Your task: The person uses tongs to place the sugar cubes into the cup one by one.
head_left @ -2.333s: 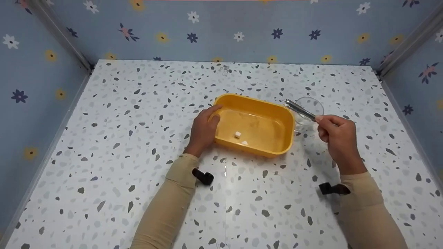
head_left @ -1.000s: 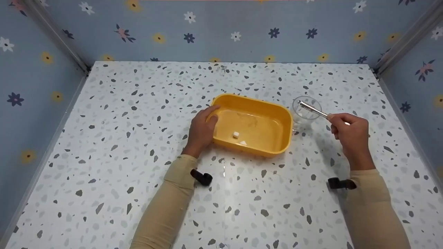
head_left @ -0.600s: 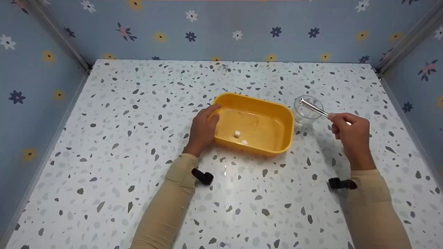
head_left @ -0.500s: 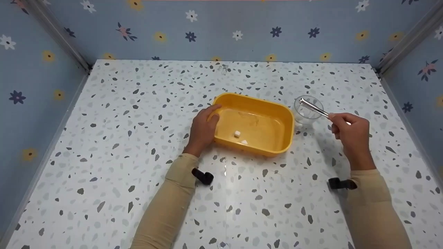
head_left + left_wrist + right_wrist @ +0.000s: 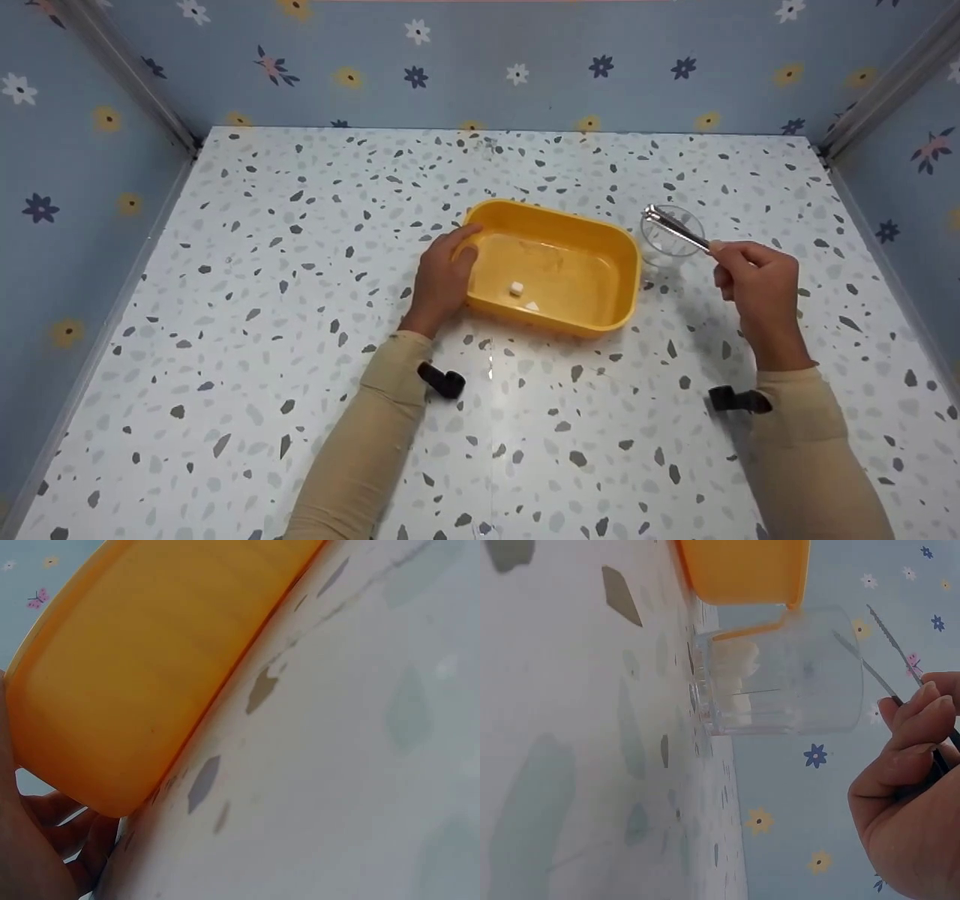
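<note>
My left hand point(image 5: 441, 279) grips the left end of a yellow plastic tub point(image 5: 634, 289), thumb over the rim and the other fingers along the outside. On the tub's floor lie a small white cube point(image 5: 516, 288) and a flat white piece point(image 5: 532, 306). My right hand point(image 5: 759, 289) holds metal tongs point(image 5: 679, 228) over the mouth of a clear glass point(image 5: 694, 251), right of the tub. The right wrist view shows the tongs' serrated arms point(image 5: 885, 634) apart, nothing between them. White pieces point(image 5: 740, 664) sit at the bottom of the glass.
The speckled white table point(image 5: 300, 225) is enclosed by blue flowered panels point(image 5: 480, 67) at the back and both sides. Black wrist cameras point(image 5: 442, 380) stick out from both sleeves. Tub and glass stand close together.
My right hand has carried the tongs rightward from the tub's right rim to above the glass. Their tips have since spread and shifted slightly left. My left hand keeps its grip on the tub.
</note>
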A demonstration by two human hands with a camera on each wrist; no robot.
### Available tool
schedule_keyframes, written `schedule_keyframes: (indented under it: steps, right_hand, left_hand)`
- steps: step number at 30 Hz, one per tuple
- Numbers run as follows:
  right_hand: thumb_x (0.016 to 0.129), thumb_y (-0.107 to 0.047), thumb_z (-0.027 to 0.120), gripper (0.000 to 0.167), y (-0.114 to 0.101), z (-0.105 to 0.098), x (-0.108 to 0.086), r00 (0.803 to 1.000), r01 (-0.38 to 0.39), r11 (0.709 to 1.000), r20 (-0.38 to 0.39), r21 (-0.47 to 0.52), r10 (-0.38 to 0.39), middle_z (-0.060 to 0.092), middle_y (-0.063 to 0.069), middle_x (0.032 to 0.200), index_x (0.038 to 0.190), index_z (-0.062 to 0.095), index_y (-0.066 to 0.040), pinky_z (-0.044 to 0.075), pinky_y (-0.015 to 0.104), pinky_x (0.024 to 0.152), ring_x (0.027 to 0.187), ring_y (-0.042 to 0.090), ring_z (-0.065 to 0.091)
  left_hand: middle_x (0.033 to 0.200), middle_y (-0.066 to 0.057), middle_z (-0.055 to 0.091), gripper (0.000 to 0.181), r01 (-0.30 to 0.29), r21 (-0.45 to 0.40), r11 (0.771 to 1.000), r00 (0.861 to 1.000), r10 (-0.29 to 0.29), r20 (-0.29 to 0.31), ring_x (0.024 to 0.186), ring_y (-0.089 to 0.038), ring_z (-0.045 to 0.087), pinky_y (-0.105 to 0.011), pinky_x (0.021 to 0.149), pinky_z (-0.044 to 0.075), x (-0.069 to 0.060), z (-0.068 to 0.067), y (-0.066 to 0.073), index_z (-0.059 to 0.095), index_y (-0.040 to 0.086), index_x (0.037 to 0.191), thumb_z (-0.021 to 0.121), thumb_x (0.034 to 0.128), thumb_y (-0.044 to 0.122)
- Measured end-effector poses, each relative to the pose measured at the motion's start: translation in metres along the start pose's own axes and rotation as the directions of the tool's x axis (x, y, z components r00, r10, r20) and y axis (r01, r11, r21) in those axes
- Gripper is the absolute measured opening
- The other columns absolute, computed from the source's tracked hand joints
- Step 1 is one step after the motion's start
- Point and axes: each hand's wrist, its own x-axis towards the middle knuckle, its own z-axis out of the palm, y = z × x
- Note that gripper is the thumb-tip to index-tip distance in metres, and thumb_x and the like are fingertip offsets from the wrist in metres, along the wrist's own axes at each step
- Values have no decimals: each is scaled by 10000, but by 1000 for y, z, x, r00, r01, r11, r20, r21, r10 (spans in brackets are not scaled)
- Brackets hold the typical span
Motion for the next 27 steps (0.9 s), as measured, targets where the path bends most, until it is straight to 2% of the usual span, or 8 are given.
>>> schedule_keyframes:
  steps: [8,13,18,26,27]
  right_hand:
    - [949,-259,704,302,-6,5,-6,995,98,994,35,-51,-96,559,72,631,939,740,40,442,236,477,523,167,484]
    - [939,-199,716,257,-4,7,-7,989,139,990,43,4,-139,551,83,596,889,740,52,421,236,452,486,163,473]
    - [938,-161,714,227,-2,10,-10,984,157,987,74,33,-159,549,77,578,890,739,60,413,233,444,473,145,470]
    - [961,-225,688,265,-3,20,-14,977,180,981,128,-67,-170,550,99,620,910,740,30,445,243,465,509,173,485]
    - [963,-241,686,279,-4,21,-14,975,180,981,145,-75,-168,552,105,629,917,739,29,452,246,472,519,179,489]
  left_hand:
    - [1255,-47,619,419,-3,-2,1000,1000,3,0,1004,-187,562,-366,956,443,0,0,2,618,181,1383,480,995,258]
    - [1259,-56,628,407,-19,9,1000,1000,19,-16,1043,-193,569,-377,984,435,1,1,1,643,177,1354,488,984,242]
    - [1266,-49,627,407,-9,16,1000,1000,9,-11,1063,-187,567,-376,1001,428,0,2,-1,646,191,1352,488,982,249]
    - [1280,-67,620,410,1,5,1000,1000,-1,3,1084,-212,570,-400,1012,425,1,0,-1,631,185,1370,490,991,248]
    - [1268,-64,624,404,6,6,1000,1000,-6,-15,1072,-214,572,-400,1005,427,1,1,0,639,185,1361,494,987,241]
